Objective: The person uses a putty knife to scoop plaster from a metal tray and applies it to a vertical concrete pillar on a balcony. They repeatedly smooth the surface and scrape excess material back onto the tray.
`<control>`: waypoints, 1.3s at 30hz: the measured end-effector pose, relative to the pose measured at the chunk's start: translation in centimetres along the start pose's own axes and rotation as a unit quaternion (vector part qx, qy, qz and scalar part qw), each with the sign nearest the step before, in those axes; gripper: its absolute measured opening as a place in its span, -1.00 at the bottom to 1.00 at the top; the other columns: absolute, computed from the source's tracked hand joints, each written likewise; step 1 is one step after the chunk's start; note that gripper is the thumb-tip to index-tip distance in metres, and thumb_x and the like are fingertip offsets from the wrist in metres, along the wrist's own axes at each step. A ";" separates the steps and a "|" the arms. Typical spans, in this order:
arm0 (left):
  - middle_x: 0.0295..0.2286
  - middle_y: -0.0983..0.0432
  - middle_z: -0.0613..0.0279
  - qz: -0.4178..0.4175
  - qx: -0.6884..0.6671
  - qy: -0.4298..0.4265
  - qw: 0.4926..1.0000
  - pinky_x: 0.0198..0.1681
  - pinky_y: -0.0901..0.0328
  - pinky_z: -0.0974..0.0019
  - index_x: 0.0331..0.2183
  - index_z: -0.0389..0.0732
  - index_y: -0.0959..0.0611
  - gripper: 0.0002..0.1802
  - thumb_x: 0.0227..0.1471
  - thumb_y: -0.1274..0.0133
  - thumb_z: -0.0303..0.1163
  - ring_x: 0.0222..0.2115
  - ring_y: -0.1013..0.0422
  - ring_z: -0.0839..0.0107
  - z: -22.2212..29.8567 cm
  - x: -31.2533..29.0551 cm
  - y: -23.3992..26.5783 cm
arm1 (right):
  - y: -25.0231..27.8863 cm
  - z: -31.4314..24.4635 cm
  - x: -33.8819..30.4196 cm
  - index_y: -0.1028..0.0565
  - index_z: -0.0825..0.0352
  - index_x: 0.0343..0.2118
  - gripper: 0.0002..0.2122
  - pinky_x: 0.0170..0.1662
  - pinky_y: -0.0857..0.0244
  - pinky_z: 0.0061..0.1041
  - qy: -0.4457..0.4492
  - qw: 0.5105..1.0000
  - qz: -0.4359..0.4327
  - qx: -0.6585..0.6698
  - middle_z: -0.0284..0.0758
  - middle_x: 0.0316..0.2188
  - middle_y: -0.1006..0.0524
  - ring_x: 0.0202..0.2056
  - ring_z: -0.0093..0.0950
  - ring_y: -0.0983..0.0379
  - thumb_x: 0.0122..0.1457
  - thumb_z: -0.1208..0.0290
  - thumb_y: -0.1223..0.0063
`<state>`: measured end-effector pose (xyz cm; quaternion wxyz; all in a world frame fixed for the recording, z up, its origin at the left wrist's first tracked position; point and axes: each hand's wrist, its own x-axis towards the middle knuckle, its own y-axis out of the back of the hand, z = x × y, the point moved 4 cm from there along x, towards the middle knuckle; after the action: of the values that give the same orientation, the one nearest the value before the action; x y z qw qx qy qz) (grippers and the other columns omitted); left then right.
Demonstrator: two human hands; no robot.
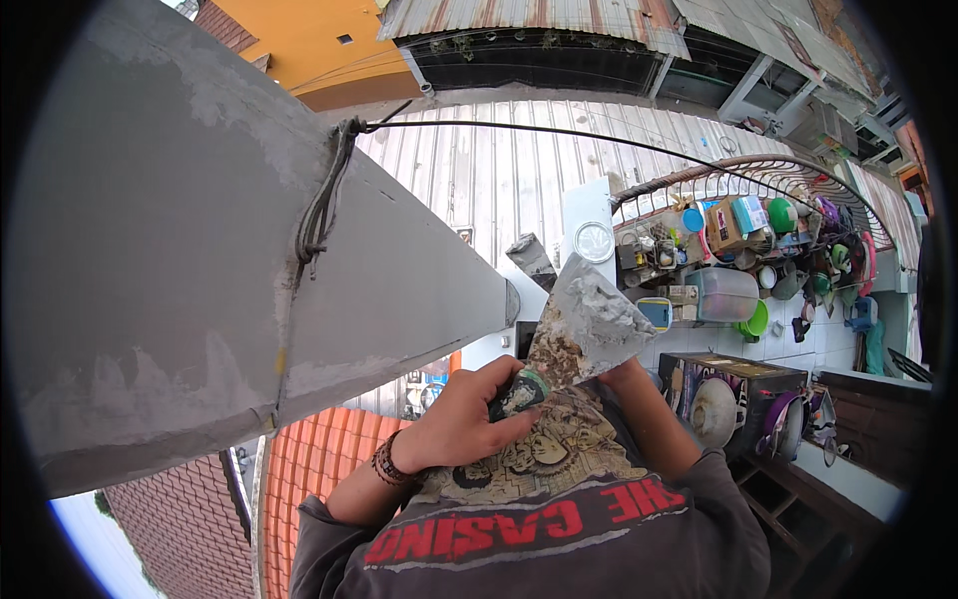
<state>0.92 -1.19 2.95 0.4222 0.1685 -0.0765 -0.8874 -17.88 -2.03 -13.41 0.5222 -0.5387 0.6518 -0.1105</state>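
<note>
My left hand is closed around the dark green handle of a putty knife. Its wide, flared blade is turned up and away from me, with a thick grey smear of putty over the far part and brown stains nearer the handle. Behind the blade's right side is my right hand; its fingers are hidden, so what it holds or touches does not show. Just beyond the blade, a grey-crusted flat piece juts out, its kind unclear. A large grey plastered beam fills the left, with patchy lighter coats on it.
Dark wire is tied around the beam, and a cable runs from it to the right. A curved railing stands beside stored boxes, a plastic bin and a green bucket. Corrugated roofing and orange tiles lie below.
</note>
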 end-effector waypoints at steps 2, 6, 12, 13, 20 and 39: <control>-0.43 -0.59 0.16 -0.008 -0.008 0.057 0.998 -0.32 -0.35 0.39 -0.16 -0.29 -0.53 -0.63 -0.02 -0.23 -0.39 -0.42 -0.50 0.47 0.5 -1.1 0.2 | 1.3 1.0 1.2 -0.40 0.40 0.07 -0.61 0.01 -0.40 -0.44 -0.016 0.996 -0.080 -0.020 -0.25 -0.06 -0.53 -0.08 -0.45 -0.52 0.36 0.18 0.14; -0.44 -0.61 0.21 -0.002 0.011 0.101 0.995 -0.33 -0.36 0.44 -0.13 -0.30 -0.54 -0.58 -0.06 -0.27 -0.45 -0.43 -0.49 0.57 0.9 -3.4 0.9 | -0.1 0.0 2.1 -0.45 0.43 0.01 -0.66 -0.20 -0.40 -0.61 0.017 0.984 -0.095 -0.148 -0.27 -0.18 -0.55 -0.26 -0.55 -0.51 0.35 0.26 0.14; -0.51 -0.58 0.21 0.029 -0.001 0.161 0.987 -0.41 -0.34 0.43 -0.17 -0.36 -0.54 -0.58 -0.09 -0.30 -0.44 -0.49 -0.49 0.56 3.4 -8.7 3.1 | -4.3 -1.3 0.1 -0.41 0.38 0.05 -0.64 -0.53 -0.11 -0.70 0.011 0.976 -0.151 -0.153 -0.34 -0.41 -0.49 -0.54 -0.64 -0.31 0.36 0.22 0.18; -0.51 -0.57 0.21 0.041 0.008 0.164 0.986 -0.42 -0.33 0.44 -0.19 -0.38 -0.54 -0.58 -0.10 -0.31 -0.45 -0.49 -0.48 0.57 4.1 -9.7 3.6 | -4.9 -1.3 0.0 -0.39 0.38 0.08 -0.63 -0.51 -0.13 -0.69 0.016 0.974 -0.165 -0.152 -0.31 -0.39 -0.50 -0.52 -0.62 -0.32 0.37 0.22 0.18; -0.50 -0.58 0.23 0.205 -0.015 0.193 0.959 -0.44 -0.30 0.46 -0.23 -0.44 -0.56 -0.52 -0.30 -0.29 -0.53 -0.53 -0.46 0.58 6.2 -19.7 5.4 | -10.6 -1.4 -1.8 -0.30 0.40 0.14 -0.62 -0.49 -0.22 -0.67 -0.009 0.945 -0.287 -0.153 -0.27 -0.24 -0.47 -0.46 -0.61 -0.39 0.34 0.32 0.07; -0.62 -0.34 0.28 0.617 -0.156 0.190 0.748 -0.84 -0.16 0.47 -0.17 -0.26 -0.36 -0.72 0.07 -0.03 -0.48 -0.84 -0.20 0.53 -9.3 -34.1 2.0 | -17.3 -0.9 -3.1 -0.23 0.45 0.14 -0.61 -0.36 -0.26 -0.71 0.149 0.912 -0.296 -0.241 -0.39 -0.27 -0.44 -0.38 -0.75 -0.31 0.33 0.39 0.03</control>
<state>25.72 24.04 2.84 0.9037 0.1822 0.0573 -0.3832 -8.80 -6.72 0.92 0.2167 -0.7939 0.5392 -0.1790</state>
